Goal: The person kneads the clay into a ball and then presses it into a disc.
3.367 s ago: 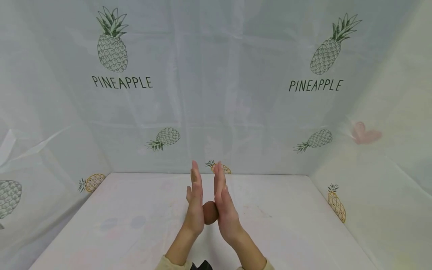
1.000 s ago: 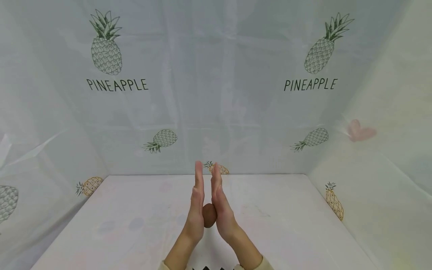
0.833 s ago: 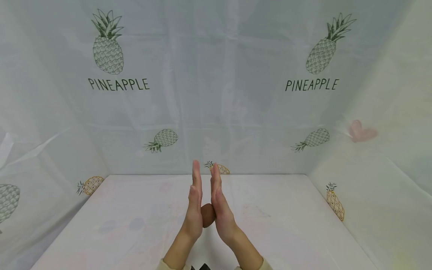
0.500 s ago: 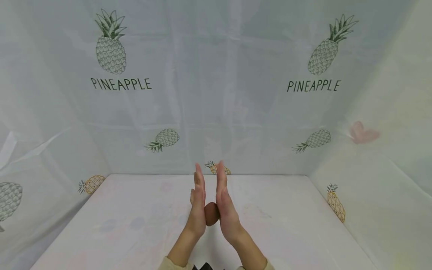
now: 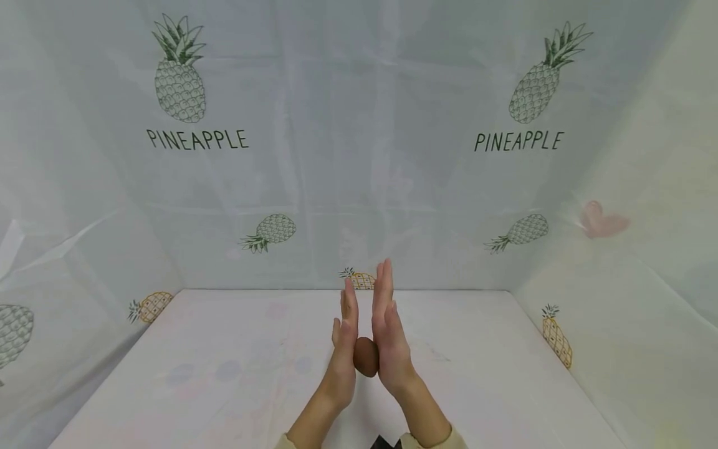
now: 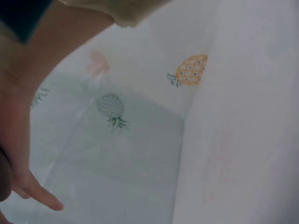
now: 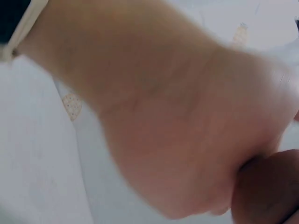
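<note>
A smooth brown ball (image 5: 366, 357), slightly longer than wide, is held between my two palms above the white table (image 5: 235, 399). My left hand (image 5: 343, 358) stands upright with straight fingers, its palm pressing the ball from the left. From the other side my right hand (image 5: 392, 349) presses it, fingers straight up and tips higher than the left ones. In the left wrist view only a dark edge of the ball (image 6: 3, 179) shows at the frame's side. The right wrist view has the ball (image 7: 268, 191) close up against a palm.
A pale plastic sheet with printed pineapples (image 5: 181, 90) hangs behind the table, and similar sheeting (image 5: 645, 299) encloses both sides. Cream sleeve cuffs (image 5: 437, 439) and a dark piece (image 5: 383, 443) show at the bottom edge.
Both hands and the ball have moved right in the head view. The palms have slid against each other: the right fingertips are now higher, the left ones lower, and the ball has stayed between them.
</note>
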Motion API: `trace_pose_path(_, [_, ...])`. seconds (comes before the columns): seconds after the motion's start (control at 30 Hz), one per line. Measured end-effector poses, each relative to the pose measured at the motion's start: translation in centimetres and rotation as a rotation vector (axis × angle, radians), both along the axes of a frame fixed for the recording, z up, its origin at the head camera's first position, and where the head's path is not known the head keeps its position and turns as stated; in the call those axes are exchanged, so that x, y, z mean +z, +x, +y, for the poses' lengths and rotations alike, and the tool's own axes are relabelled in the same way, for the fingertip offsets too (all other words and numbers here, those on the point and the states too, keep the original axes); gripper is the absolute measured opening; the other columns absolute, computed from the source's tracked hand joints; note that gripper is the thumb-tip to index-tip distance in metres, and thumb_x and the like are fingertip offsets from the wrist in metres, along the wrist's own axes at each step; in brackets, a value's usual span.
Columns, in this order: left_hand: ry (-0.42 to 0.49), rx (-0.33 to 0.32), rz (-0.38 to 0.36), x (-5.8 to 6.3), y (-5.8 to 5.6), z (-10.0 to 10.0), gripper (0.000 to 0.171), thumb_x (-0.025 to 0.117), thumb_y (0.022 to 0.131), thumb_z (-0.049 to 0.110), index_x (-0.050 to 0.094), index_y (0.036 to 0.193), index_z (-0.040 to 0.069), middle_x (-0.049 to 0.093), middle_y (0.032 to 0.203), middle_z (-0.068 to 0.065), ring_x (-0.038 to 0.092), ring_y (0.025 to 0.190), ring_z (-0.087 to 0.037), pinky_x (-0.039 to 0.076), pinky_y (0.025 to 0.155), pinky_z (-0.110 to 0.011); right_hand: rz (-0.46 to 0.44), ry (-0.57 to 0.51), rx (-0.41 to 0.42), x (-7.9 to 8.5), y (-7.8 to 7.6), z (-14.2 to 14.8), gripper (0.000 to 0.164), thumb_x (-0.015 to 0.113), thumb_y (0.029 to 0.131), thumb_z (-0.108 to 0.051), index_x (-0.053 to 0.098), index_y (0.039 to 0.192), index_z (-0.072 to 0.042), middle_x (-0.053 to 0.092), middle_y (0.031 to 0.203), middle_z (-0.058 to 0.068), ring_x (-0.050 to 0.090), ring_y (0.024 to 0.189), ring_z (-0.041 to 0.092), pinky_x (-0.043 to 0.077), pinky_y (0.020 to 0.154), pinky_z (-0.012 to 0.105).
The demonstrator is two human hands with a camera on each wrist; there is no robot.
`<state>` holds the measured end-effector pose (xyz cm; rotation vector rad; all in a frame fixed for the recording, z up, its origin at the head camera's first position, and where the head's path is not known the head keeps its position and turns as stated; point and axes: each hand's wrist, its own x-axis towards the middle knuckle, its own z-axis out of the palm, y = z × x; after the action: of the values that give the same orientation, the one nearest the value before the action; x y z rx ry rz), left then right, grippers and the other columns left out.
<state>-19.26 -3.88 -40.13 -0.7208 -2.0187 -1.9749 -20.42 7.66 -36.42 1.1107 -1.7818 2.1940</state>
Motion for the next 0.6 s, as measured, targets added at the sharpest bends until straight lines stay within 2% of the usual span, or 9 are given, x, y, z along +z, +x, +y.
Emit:
trace_pose_path(0.17, [0.010,-0.046,0.073,1.4,1.1,-0.4,0.060,-0.003,0.111,0.053,-0.010,0.169,0.038,-0.016,0.176,0.017,-0.019,0.161,-0.006,-0.025,0.121,-0.060,-0.071,-0.001,0.035,-0.5,-0.6,-0.3,0.060,0.001,0.112,-0.051,-0.019,0.167,-0.040,-0.023,0.174,-0.016,-0.024,0.161,0.019,-0.024,0.117,0.070])
trace_pose_path(0.27, [0.030,-0.046,0.094,2.1,1.3,-1.0,0.062,-0.005,0.110,0.055,-0.010,0.169,0.037,-0.017,0.176,0.019,-0.019,0.161,-0.004,-0.025,0.121,-0.059,-0.122,0.028,0.083,-1.1,-0.7,-0.9,0.058,0.000,0.112,-0.054,-0.019,0.166,-0.043,-0.025,0.172,-0.022,-0.025,0.161,0.017,-0.025,0.119,0.067])
trace_pose_path(0.47, [0.071,-0.007,0.052,2.6,0.6,-2.8,0.062,-0.005,0.108,0.060,-0.013,0.167,0.044,-0.019,0.174,0.025,-0.022,0.159,-0.003,-0.025,0.121,-0.062,-0.125,0.082,0.124,-1.5,0.3,-2.3,0.057,-0.003,0.111,-0.053,-0.018,0.165,-0.045,-0.021,0.173,-0.020,-0.023,0.161,0.017,-0.023,0.121,0.065])
trace_pose_path(0.6, [0.064,0.036,0.048,2.2,-0.4,-3.4,0.063,-0.004,0.107,0.064,-0.014,0.166,0.045,-0.022,0.174,0.021,-0.025,0.159,-0.006,-0.026,0.118,-0.067,-0.111,0.088,0.137,-1.1,1.0,-2.5,0.056,-0.004,0.111,-0.052,-0.018,0.165,-0.046,-0.022,0.173,-0.020,-0.024,0.161,0.018,-0.024,0.120,0.066])
